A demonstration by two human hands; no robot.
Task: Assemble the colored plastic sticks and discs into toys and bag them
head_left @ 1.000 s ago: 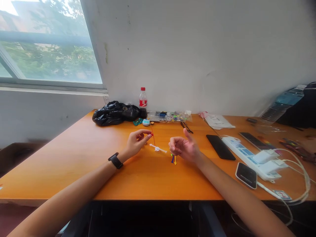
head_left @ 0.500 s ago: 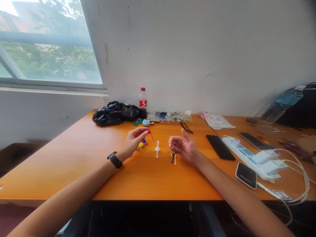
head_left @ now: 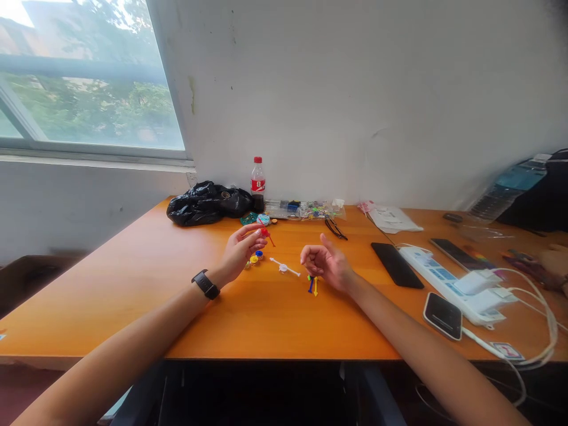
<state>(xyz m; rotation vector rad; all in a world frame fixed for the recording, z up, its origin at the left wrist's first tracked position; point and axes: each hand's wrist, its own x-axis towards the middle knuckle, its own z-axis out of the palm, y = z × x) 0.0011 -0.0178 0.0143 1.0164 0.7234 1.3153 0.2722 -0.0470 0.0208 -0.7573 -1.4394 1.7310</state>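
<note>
One small red spinner [head_left: 264, 233], a round hub with a thin arrow, appears in the head view, raised just above the table at its middle. The person's left hand [head_left: 242, 251] pinches its hub between thumb and fingertips; a black watch [head_left: 206, 284] circles that wrist. The spinner looks like plastic: probably very light, stiff at the hub, rather smooth, with a slender arrow that could bend or snap. The hub seems the safest place to hold it, leaving the arrow free.

The right hand [head_left: 327, 263] is half curled, thumb lifted; whether anything sits inside the fingers cannot be told. Just below it lie a blue arrow [head_left: 310, 285] and a yellow arrow [head_left: 316, 288]. Between the hands a white spinner [head_left: 283, 268] lies on the table, its arrow slanting. Near the left fingers sit a blue disc [head_left: 259, 255] and a yellow disc [head_left: 253, 260].

The table [head_left: 248, 322] is orange-brown wood with a soft sheen, its surface apparently hard and smooth. Along its back are a black plastic bag [head_left: 208, 204], a red-capped bottle [head_left: 258, 186] and a clear bag of small parts [head_left: 306, 209]. To the right, a black phone [head_left: 396, 265] lies beside a white power strip [head_left: 432, 272]. Behind rises a pale, marked wall [head_left: 310, 106]; at the left, a window [head_left: 89, 89] shows greenery in daylight.
</note>
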